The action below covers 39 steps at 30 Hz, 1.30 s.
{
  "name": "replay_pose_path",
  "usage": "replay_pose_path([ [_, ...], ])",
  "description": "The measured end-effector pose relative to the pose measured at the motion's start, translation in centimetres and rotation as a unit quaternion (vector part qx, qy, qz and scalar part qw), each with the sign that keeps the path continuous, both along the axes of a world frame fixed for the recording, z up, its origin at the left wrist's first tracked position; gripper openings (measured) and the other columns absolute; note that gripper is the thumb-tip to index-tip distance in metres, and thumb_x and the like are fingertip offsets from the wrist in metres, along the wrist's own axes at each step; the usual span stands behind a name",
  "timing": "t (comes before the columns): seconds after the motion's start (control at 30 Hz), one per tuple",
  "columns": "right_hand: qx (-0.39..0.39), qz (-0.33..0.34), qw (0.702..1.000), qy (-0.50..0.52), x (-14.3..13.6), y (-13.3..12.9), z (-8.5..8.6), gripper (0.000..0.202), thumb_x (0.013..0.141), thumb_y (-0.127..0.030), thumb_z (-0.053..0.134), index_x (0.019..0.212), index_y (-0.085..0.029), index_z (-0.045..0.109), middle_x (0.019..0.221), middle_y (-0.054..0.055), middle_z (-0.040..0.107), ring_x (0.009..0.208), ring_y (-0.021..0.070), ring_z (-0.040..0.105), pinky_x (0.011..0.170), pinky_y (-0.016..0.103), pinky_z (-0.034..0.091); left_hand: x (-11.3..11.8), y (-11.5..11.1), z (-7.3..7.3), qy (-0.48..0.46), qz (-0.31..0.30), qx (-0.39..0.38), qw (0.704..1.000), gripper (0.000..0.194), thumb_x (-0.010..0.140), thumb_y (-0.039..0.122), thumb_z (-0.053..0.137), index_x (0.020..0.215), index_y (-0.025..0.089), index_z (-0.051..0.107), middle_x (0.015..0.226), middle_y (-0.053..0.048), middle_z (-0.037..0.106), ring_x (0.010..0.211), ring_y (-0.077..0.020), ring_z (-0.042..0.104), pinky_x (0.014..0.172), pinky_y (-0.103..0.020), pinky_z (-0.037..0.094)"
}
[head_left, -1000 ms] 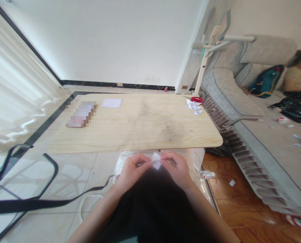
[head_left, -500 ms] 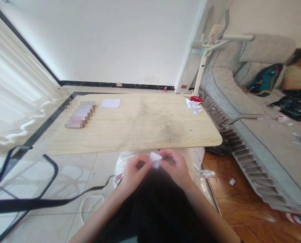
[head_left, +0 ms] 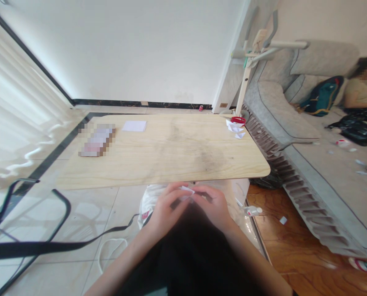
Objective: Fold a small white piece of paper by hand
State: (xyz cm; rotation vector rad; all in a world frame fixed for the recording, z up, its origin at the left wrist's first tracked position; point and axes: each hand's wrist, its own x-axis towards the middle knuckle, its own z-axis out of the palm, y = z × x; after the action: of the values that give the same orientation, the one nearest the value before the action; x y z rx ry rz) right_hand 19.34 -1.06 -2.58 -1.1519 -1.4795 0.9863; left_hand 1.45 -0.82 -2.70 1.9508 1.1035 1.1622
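Observation:
A small piece of folded white paper (head_left: 188,190) is pinched between my two hands, just off the table's near edge. My left hand (head_left: 171,203) is closed on its left side, with the fingers over part of it. At the right side of the paper, my right hand (head_left: 212,203) grips with thumb and fingertips. Much of the paper is hidden by the fingers. At the table's far right corner lie several folded paper pieces (head_left: 235,127) beside red-handled scissors (head_left: 238,120).
The wooden table (head_left: 159,160) stands in front of me. On it are a stack of white paper (head_left: 134,126) and a blurred box-like object (head_left: 97,140). A grey sofa (head_left: 294,111) with a seated person is at right. A bottle (head_left: 253,211) lies below the table.
The folded paper has tilted flatter between my hands, and less of its face shows. The left fingers have moved up and over it.

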Motion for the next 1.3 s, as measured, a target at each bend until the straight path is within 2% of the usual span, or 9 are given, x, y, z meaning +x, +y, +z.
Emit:
replay_pose_path([
  [0.17,0.054,-0.012,0.997,-0.058,-0.05,0.06,-0.19,0.014,0.085,-0.023,0.069,0.097,-0.023,0.076,0.087,0.003,0.078,0.079,0.0209,0.072,0.073,0.032,0.058,0.1,-0.14,-0.03,0.009,0.007,0.018,1.0,0.021,0.09,0.013,0.056,0.104,0.024,0.068,0.117,-0.007,0.062,0.111,-0.0205,0.06,0.097,-0.038,0.049],
  [0.33,0.105,-0.003,0.989,-0.102,-0.14,-0.01,-0.05,0.016,0.087,-0.023,0.067,0.101,-0.026,0.075,0.094,0.004,0.078,0.085,0.0214,0.072,0.077,0.033,0.058,0.1,-0.35,0.31,0.035,-0.002,0.035,0.999,0.023,0.09,0.01,0.053,0.106,0.023,0.063,0.126,-0.009,0.057,0.118,-0.0213,0.056,0.1,-0.04,0.047],
  [0.57,0.15,0.007,0.98,-0.131,-0.15,-0.19,0.13,0.02,0.089,-0.021,0.065,0.106,-0.028,0.075,0.098,0.004,0.077,0.087,0.0217,0.072,0.08,0.035,0.058,0.33,-0.6,0.09,-0.009,-0.008,-0.005,1.0,0.023,0.091,0.01,0.051,0.106,0.022,0.061,0.121,-0.008,0.059,0.117,-0.0213,0.056,0.102,-0.04,0.045],
  [0.8,0.134,0.005,0.983,-0.123,-0.45,-0.33,0.33,0.023,0.088,-0.018,0.063,0.106,-0.028,0.075,0.097,0.004,0.078,0.087,0.0214,0.072,0.08,0.036,0.059,0.34,-0.56,-0.08,-0.035,0.0,-0.021,0.999,0.018,0.092,0.012,0.05,0.102,0.022,0.062,0.118,-0.008,0.06,0.114,-0.0209,0.058,0.1,-0.039,0.046],
  [1.3,0.123,0.011,0.986,-0.114,-0.55,-0.35,0.54,0.022,0.089,-0.02,0.063,0.104,-0.028,0.076,0.096,0.004,0.078,0.086,0.0216,0.072,0.081,0.036,0.058,0.26,-0.51,0.14,-0.002,0.008,0.0,1.0,0.021,0.089,0.009,0.052,0.101,0.022,0.062,0.118,-0.008,0.06,0.113,-0.0216,0.058,0.1,-0.04,0.046],
])
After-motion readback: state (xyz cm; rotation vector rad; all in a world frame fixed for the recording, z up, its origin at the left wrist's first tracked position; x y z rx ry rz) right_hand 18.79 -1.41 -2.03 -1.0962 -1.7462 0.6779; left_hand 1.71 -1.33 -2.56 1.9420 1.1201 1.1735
